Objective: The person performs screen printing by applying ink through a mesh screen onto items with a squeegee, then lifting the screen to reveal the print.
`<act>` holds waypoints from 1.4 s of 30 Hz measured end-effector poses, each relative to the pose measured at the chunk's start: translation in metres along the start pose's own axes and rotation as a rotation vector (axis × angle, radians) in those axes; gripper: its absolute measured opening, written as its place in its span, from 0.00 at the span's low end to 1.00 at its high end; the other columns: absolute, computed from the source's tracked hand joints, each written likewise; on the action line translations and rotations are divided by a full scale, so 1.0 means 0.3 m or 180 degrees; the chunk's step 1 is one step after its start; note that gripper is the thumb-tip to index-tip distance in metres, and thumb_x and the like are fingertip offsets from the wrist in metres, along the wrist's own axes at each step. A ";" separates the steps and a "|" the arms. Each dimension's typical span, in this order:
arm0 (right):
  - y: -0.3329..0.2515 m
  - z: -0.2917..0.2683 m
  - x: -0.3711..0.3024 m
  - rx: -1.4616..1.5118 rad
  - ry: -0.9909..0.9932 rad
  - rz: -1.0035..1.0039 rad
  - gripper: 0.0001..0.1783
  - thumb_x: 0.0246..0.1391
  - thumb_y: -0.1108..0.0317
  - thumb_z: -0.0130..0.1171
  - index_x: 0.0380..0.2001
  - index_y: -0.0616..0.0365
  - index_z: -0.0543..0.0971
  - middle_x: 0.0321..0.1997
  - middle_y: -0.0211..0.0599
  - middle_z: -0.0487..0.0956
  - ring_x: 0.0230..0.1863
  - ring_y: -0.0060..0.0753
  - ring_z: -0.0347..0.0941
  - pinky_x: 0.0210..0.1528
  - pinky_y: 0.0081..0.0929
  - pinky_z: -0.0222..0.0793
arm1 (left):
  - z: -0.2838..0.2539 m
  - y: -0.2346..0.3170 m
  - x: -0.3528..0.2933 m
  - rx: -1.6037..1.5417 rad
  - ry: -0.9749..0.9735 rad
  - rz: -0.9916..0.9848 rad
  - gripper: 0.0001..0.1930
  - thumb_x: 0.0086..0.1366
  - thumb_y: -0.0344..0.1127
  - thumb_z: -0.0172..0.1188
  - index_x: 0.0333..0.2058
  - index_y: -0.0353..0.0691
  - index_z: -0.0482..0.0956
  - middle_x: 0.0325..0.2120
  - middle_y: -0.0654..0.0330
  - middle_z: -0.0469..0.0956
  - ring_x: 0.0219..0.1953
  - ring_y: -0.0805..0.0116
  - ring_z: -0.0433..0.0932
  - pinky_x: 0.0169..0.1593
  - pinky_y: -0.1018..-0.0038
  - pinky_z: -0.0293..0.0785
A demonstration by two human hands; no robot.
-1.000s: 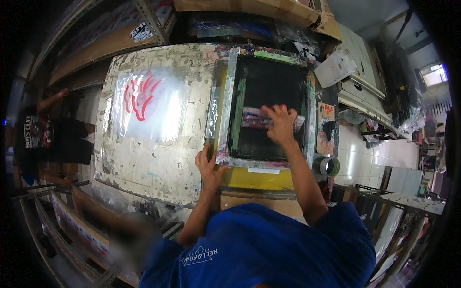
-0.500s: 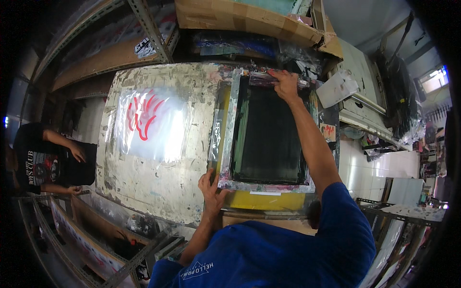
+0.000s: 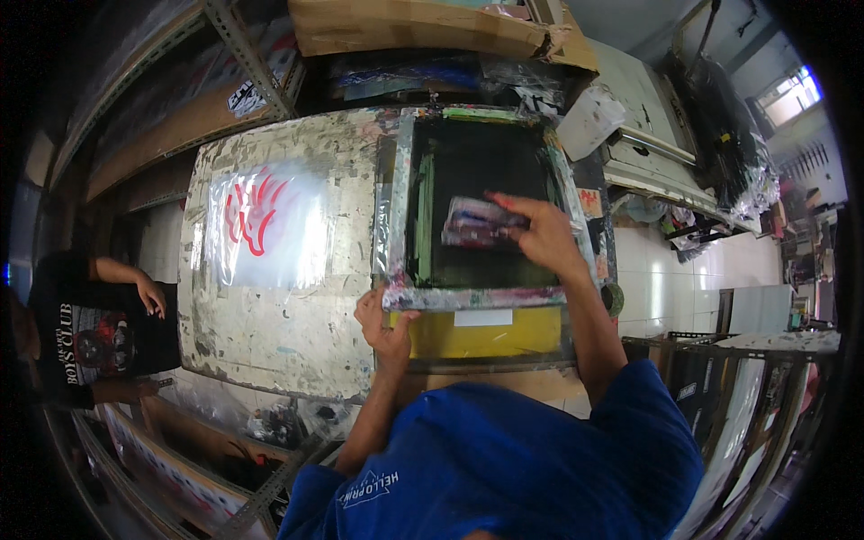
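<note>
A screen printing frame (image 3: 477, 297) with a dark mesh and paint-smeared edges is in front of me, above a yellow board (image 3: 531, 335). At its near left corner, my left hand (image 3: 385, 328) grips the frame, thumb toward the near side. My right hand (image 3: 544, 236) is closed around a paint-stained squeegee (image 3: 477, 222), slightly blurred, over the middle of the mesh. A white slip (image 3: 483, 317) shows on the yellow board just in front of the frame. Left of the frame, a clear plastic sheet (image 3: 301, 225) with a red flame-like print (image 3: 252, 216) lies on the table.
The worn, paint-flaked table (image 3: 270, 337) extends left. A person in a dark shirt (image 3: 108, 333) stands at its left end. Metal shelves (image 3: 252, 54) and a cardboard box (image 3: 432, 34) border the far side; a white container (image 3: 591, 121) stands far right.
My right hand has drawn the squeegee from the frame's far edge to mid-mesh. The frame's near edge and my left hand sit farther up in view, exposing more of the yellow board and white slip.
</note>
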State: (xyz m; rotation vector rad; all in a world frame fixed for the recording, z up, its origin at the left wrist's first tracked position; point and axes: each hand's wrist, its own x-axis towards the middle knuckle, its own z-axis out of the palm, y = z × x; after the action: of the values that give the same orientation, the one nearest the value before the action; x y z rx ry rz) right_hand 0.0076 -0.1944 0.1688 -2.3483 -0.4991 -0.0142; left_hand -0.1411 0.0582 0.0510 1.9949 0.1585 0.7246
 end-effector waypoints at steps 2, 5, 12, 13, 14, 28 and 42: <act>-0.142 -0.070 -0.050 -0.0657 0.0154 -0.0344 0.28 0.41 0.72 0.62 0.51 0.44 0.80 0.41 0.41 0.81 0.43 0.43 0.76 0.46 0.37 0.65 | 0.003 0.084 0.074 -0.0110 0.0298 -0.0035 0.28 0.45 0.22 0.67 0.50 0.29 0.76 0.39 0.49 0.75 0.47 0.51 0.70 0.53 0.63 0.65; -0.260 -0.126 -0.071 -0.1318 0.0791 -0.0944 0.25 0.41 0.66 0.62 0.48 0.44 0.81 0.33 0.38 0.78 0.36 0.42 0.73 0.42 0.37 0.61 | 0.016 0.215 0.220 -0.0581 0.0451 -0.0480 0.23 0.54 0.23 0.65 0.50 0.28 0.75 0.41 0.49 0.74 0.47 0.56 0.70 0.54 0.66 0.66; -0.275 -0.319 0.224 -0.1151 0.1201 -0.1117 0.24 0.41 0.55 0.65 0.46 0.43 0.83 0.34 0.45 0.82 0.37 0.49 0.76 0.41 0.41 0.70 | 0.122 0.162 0.389 -0.1320 0.0387 -0.0992 0.26 0.65 0.35 0.63 0.58 0.28 0.70 0.50 0.49 0.74 0.51 0.61 0.72 0.56 0.67 0.67; -0.297 -0.330 0.264 -0.1241 0.1338 -0.1197 0.24 0.41 0.55 0.65 0.46 0.43 0.84 0.34 0.46 0.82 0.37 0.49 0.77 0.41 0.40 0.70 | 0.141 0.007 0.352 -0.0832 0.0555 -0.1031 0.28 0.63 0.38 0.65 0.57 0.27 0.70 0.50 0.48 0.75 0.51 0.59 0.73 0.52 0.66 0.70; -0.316 -0.335 0.301 -0.1330 0.1472 -0.1268 0.24 0.41 0.54 0.65 0.45 0.43 0.84 0.33 0.46 0.82 0.38 0.49 0.77 0.41 0.40 0.71 | 0.161 -0.125 0.284 0.0548 0.0621 -0.0719 0.27 0.61 0.39 0.66 0.56 0.30 0.72 0.48 0.48 0.75 0.49 0.58 0.74 0.50 0.64 0.70; -0.346 -0.467 0.432 -0.0980 0.1233 -0.0775 0.23 0.42 0.53 0.59 0.39 0.54 0.85 0.39 0.49 0.83 0.43 0.51 0.79 0.50 0.39 0.74 | 0.216 -0.063 0.158 -0.0447 0.0323 -0.1482 0.12 0.64 0.35 0.63 0.29 0.28 0.82 0.19 0.56 0.78 0.24 0.72 0.72 0.31 0.74 0.69; -0.261 -0.418 0.462 -0.1712 0.1358 -0.0914 0.22 0.48 0.51 0.65 0.47 0.43 0.83 0.39 0.46 0.82 0.40 0.50 0.78 0.45 0.39 0.72 | -0.526 -0.508 0.171 0.0631 0.1805 -0.1285 0.20 0.65 0.41 0.62 0.44 0.26 0.78 0.37 0.50 0.78 0.39 0.59 0.75 0.45 0.65 0.70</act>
State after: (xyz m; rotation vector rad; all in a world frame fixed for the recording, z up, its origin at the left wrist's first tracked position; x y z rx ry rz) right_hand 0.1241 -0.1772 0.3338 -2.6511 -0.6699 -0.8589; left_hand -0.1585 0.2774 0.0013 1.8040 0.9701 1.0138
